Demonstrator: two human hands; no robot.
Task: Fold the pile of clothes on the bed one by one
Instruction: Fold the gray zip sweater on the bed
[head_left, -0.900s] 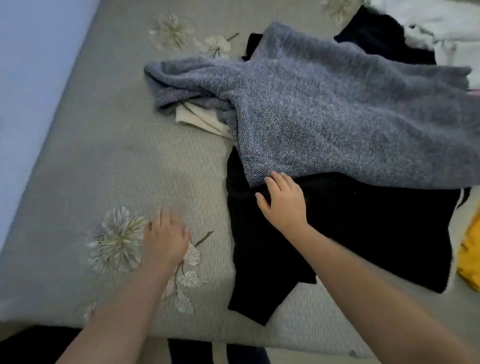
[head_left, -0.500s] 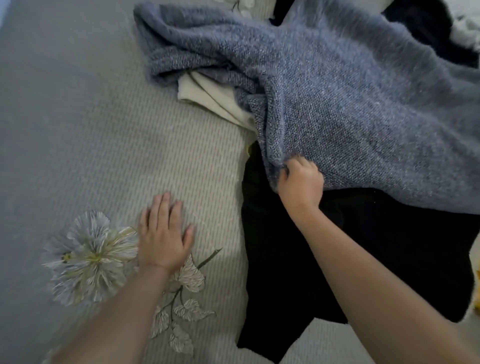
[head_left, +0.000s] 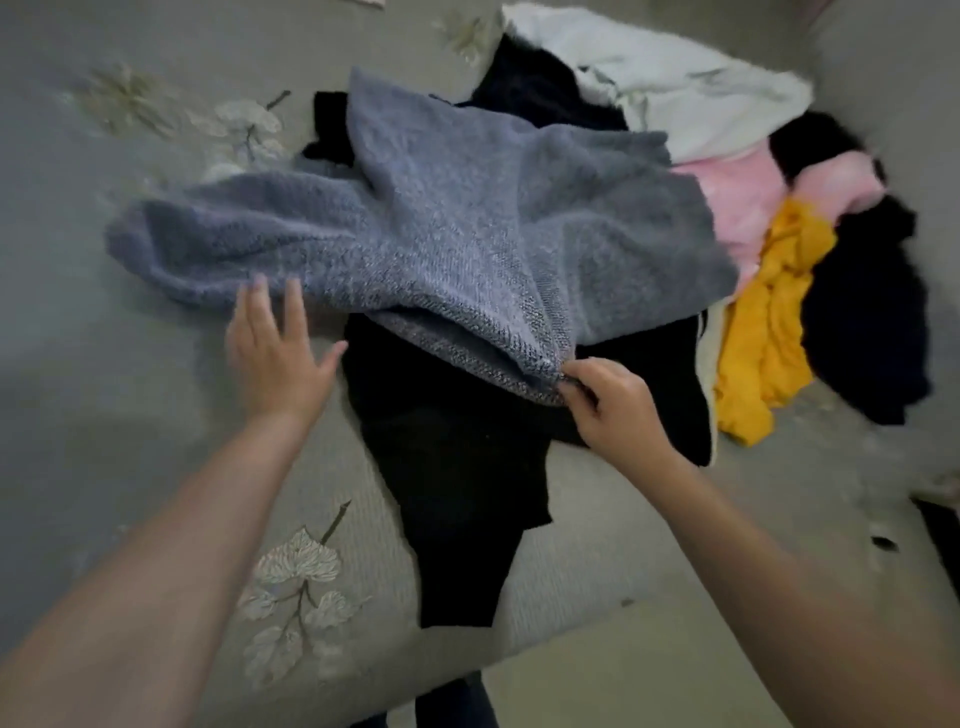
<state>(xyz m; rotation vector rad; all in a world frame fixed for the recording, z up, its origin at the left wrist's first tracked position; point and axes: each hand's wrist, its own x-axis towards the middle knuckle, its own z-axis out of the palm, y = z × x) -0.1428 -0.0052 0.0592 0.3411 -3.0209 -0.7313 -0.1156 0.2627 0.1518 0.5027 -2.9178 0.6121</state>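
A blue-grey knitted sweater (head_left: 441, 223) lies spread over the pile of clothes on the bed. My right hand (head_left: 608, 402) pinches its lower hem and lifts that edge a little. With fingers straight and spread, my left hand (head_left: 275, 348) hovers at the sweater's left sleeve, fingertips at the sleeve's edge. Under the sweater lies a black garment (head_left: 457, 457) that reaches down to the bed's front edge.
Behind and to the right are a white garment (head_left: 675, 88), a pink one (head_left: 737, 202), a yellow one (head_left: 763, 332) and more dark clothes (head_left: 872, 312). The grey bedcover (head_left: 104, 364) with embroidered flowers runs left; the bed's front edge crosses the bottom.
My right hand has taken the sweater's hem and pulled it right and toward me. My left hand has lifted off the bedcover and moved up to the sleeve. The view swung right.
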